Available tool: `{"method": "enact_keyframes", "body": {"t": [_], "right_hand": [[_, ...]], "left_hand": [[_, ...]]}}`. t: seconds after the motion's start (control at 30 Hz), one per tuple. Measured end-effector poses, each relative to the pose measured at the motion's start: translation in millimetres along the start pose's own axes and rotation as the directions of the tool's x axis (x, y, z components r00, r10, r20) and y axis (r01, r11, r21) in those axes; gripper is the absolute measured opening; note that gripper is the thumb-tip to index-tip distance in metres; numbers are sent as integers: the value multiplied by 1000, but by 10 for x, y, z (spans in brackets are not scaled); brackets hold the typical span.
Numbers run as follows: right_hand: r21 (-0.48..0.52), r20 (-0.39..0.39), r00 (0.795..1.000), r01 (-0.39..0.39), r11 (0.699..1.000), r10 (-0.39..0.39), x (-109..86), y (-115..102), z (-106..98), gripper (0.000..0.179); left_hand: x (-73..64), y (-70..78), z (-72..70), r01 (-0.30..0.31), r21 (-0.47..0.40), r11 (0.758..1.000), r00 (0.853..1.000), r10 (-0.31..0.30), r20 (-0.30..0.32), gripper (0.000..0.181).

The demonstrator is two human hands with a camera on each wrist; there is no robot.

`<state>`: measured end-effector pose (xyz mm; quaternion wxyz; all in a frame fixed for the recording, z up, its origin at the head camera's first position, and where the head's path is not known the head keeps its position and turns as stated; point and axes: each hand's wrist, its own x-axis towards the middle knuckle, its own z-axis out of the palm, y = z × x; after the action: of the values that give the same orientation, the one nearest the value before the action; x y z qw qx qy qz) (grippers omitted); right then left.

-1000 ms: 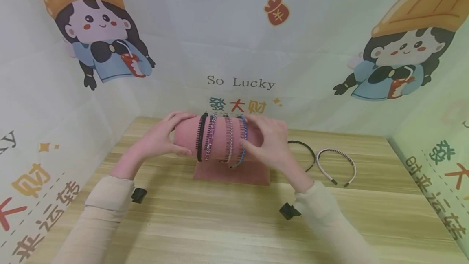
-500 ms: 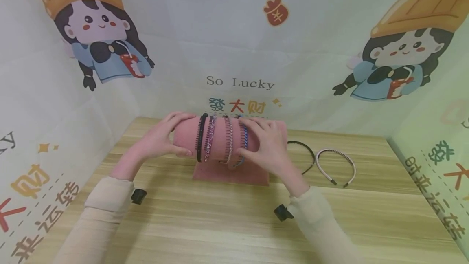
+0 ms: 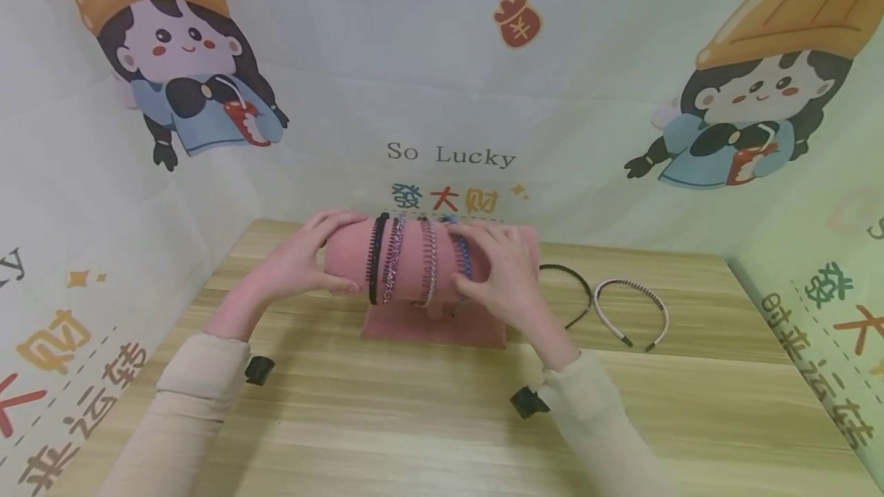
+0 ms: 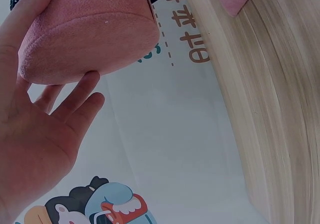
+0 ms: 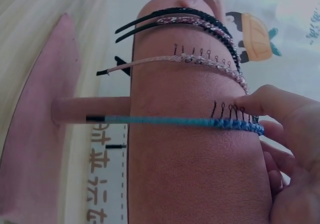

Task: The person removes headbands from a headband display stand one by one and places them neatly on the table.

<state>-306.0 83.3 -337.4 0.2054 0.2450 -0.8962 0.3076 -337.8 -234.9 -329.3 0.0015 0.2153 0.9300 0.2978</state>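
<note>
A pink padded headband stand [image 3: 413, 267] has its roll lying level over a flat base [image 3: 428, 332]. My left hand [image 3: 297, 259] grips the roll's left end, thumb in front and fingers over the top. With my right hand [image 3: 507, 278], I pinch a blue headband [image 5: 170, 120] between thumb and fingers as it sits around the roll's right part. Its toothed upper portion is partly behind that hand in the head view. Further left on the roll are a black headband [image 3: 376, 267], a purple glittery headband [image 3: 393, 271] and a pale pink headband [image 5: 165, 59].
On the wooden table [image 3: 387, 420], right of the stand, lie another black headband [image 3: 588, 290] and a whitish headband [image 3: 608, 324], side by side. Printed cloth walls [image 3: 442, 98] enclose the table at the back and sides. Black devices [image 3: 530, 403] sit at both wrists.
The blue headband's lower end has swung right, so the band sits straighter around the roll. My right hand has shifted slightly left with its pinch. My left hand keeps its grip.
</note>
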Motion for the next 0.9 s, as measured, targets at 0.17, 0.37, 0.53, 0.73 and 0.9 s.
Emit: {"method": "enact_keyframes", "body": {"t": [0.17, 0.37, 0.53, 0.73, 0.9], "right_hand": [[86, -63, 998, 9, 996, -3, -20, 15, 10, 60], [151, -80, 997, -9, 988, 21, -27, -38, -47, 60], [156, -72, 995, -64, 986, 76, -30, -107, -102, 59], [170, -57, 983, -160, 972, 172, -49, -163, -151, 56], [160, -41, 962, -262, 952, 271, -60, -190, -196, 58]], "left_hand": [[-14, 5, 5, 1, 7, 1000, 1000, -1, 1, 101], [-14, 0, 2, -1, -5, 1000, 1000, 1, -5, 101], [-18, 5, -7, -6, -6, 1000, 1000, 6, -7, 101], [-24, 19, -9, -6, 3, 1000, 1000, 6, -7, 100], [-24, 23, -7, -8, -5, 1000, 1000, 8, -8, 100]]}}
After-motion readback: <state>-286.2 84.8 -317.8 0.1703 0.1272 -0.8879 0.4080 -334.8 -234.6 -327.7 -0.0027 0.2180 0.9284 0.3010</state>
